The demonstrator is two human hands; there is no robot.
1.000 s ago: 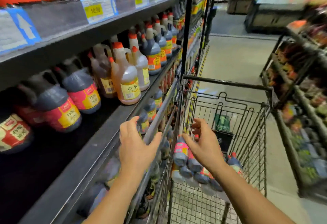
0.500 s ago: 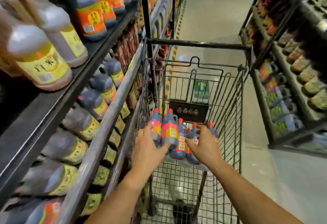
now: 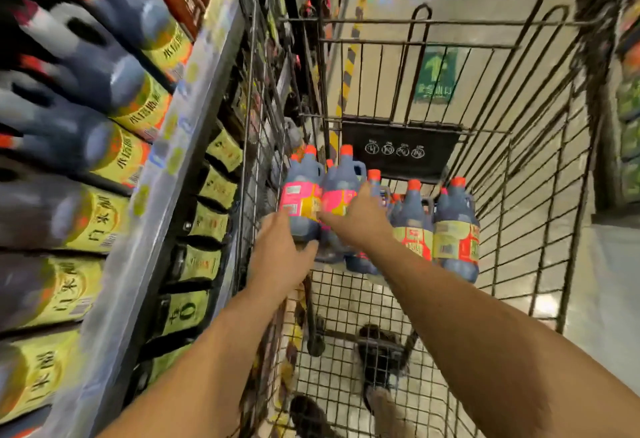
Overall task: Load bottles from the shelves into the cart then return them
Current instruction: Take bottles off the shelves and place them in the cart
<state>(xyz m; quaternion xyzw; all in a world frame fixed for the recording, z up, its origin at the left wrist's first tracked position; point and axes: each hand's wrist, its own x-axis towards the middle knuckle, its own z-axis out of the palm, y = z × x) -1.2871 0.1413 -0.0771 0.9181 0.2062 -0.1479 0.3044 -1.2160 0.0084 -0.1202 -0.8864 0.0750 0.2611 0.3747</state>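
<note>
Several dark bottles with orange caps stand in the wire cart [image 3: 526, 174]. My left hand [image 3: 280, 257] cups the base of the leftmost pink-labelled bottle [image 3: 298, 195], fingers on its left side and thumb under it. My right hand [image 3: 358, 221] wraps the front of the second pink-labelled bottle [image 3: 341, 178] beside it. Two bottles with yellow-and-red labels [image 3: 453, 240] stand to the right of my right wrist, more partly hidden behind it.
The shelf unit [image 3: 180, 140] runs close along the cart's left side, packed with dark bottles with yellow labels [image 3: 104, 216]. Another stocked shelf [image 3: 628, 108] lines the aisle's right side. My shoes [image 3: 381, 354] show through the cart's mesh floor.
My view has dropped from the shelves into the cart. Both hands moved forward and down and closed around the two pink-labelled bottles.
</note>
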